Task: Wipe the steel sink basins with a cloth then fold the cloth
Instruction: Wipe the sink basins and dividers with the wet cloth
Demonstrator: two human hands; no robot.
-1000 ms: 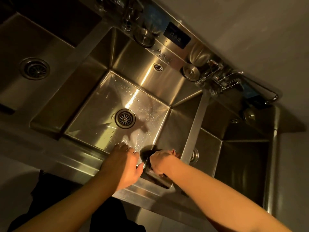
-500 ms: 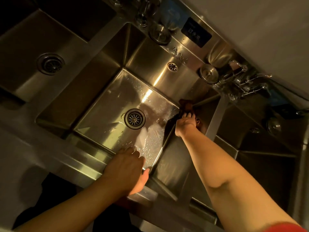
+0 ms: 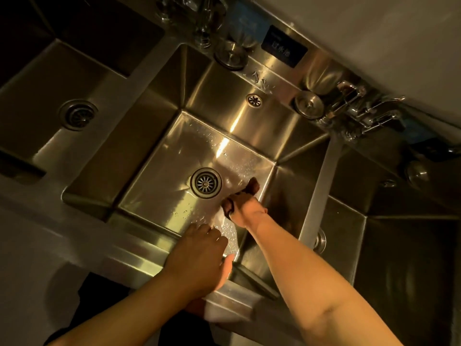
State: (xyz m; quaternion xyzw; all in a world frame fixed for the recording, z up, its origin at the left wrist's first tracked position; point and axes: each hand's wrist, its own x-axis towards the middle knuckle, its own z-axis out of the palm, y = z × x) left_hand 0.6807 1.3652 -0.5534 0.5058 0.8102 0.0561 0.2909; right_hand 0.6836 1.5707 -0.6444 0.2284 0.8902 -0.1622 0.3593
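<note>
Down in the middle basin (image 3: 159, 171): right hand (image 3: 245, 207) bunched around a dark cloth (image 3: 253, 186), pressing it to the wet floor right of the drain (image 3: 206, 182). Left hand (image 3: 199, 258) flat, fingers loosely spread, resting on the front rim (image 3: 139, 248). Further back, taps (image 3: 361, 113).

I see the steel sink basin (image 3: 154, 171) in a warm golden-silver, speckled with pale water droplets, and its drain (image 3: 206, 182) shows a spoked silver ring round a dark centre. The cloth (image 3: 252, 187), at about three o'clock from that drain, is dark brown, nearly black. At twelve o'clock a sign (image 3: 284, 49) is dark navy with pale characters on it.
</note>
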